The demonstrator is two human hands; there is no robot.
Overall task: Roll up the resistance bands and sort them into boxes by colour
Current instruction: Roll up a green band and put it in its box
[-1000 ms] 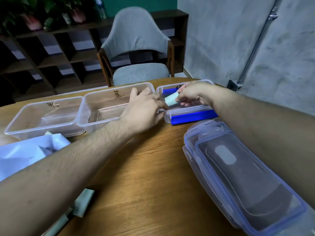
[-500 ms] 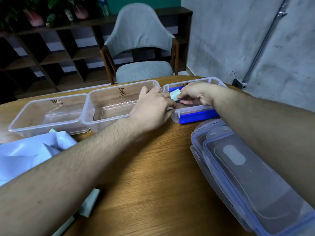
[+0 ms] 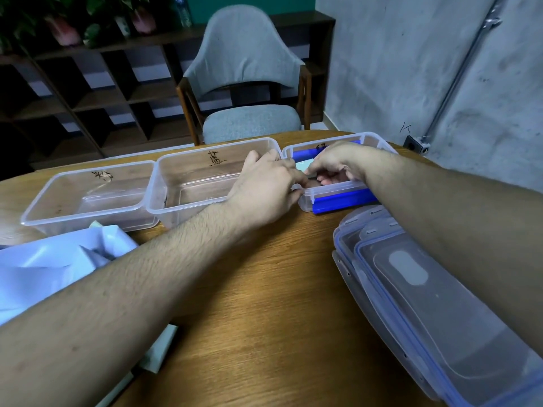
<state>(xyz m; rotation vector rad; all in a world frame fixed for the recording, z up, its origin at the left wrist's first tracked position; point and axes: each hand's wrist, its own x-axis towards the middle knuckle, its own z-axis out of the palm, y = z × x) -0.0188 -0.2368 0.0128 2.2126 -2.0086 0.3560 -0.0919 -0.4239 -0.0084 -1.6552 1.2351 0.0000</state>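
In the head view, a pale green rolled band (image 3: pixel 302 165) is pinched between the fingertips of the left hand (image 3: pixel 264 188) and the right hand (image 3: pixel 335 165), held just above the open right-hand box (image 3: pixel 305 198) with the blue clips, beside two clear boxes (image 3: pixel 188 183) in which no bands are seen. If the pinch is released unevenly, the roll could be sprung open by its own elasticity, or it could be caught on the near rim and tipped onto the wooden table (image 3: pixel 264 289). The heap of loose pale bands (image 3: pixel 53 259) at the left edge could also be brushed by the left forearm when it is drawn back.
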